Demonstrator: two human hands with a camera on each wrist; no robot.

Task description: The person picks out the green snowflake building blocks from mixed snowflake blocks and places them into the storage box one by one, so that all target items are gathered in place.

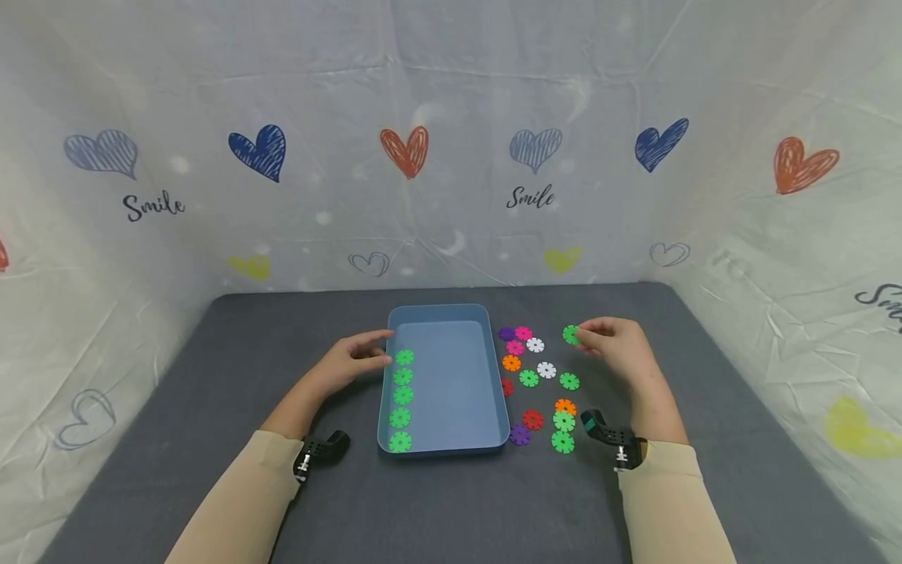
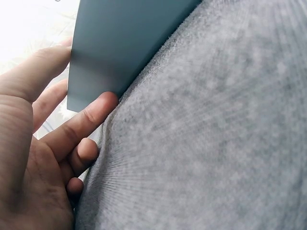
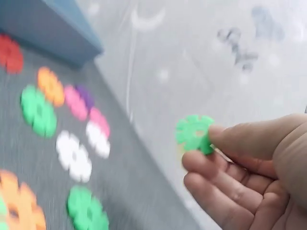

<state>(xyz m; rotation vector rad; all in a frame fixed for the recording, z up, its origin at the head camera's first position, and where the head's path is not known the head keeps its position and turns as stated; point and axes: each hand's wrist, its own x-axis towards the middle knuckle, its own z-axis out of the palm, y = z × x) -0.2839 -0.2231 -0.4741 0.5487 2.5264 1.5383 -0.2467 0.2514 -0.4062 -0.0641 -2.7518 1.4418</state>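
In the head view, my right hand (image 1: 620, 348) pinches a green notched disc (image 1: 571, 334) between thumb and fingers, raised off the table at the right. The right wrist view shows the same green disc (image 3: 194, 134) at the fingertips. My left hand (image 1: 352, 362) touches the left rim of a blue-grey tray (image 1: 451, 312), its fingers loosely extended. Up close, the left wrist view has those fingers (image 2: 72, 132) against the tray's outer wall (image 2: 110, 52). Inside the tray, several green discs (image 1: 403, 395) form a column along the left side.
Loose notched discs lie right of the tray: purple (image 1: 520, 435), red (image 1: 532, 420), orange (image 1: 511, 363), pink (image 1: 523, 333), white (image 1: 546, 370) and green (image 1: 569, 381). A dark grey cloth (image 1: 451, 509) covers the table. Behind it hangs a white printed sheet (image 1: 465, 94).
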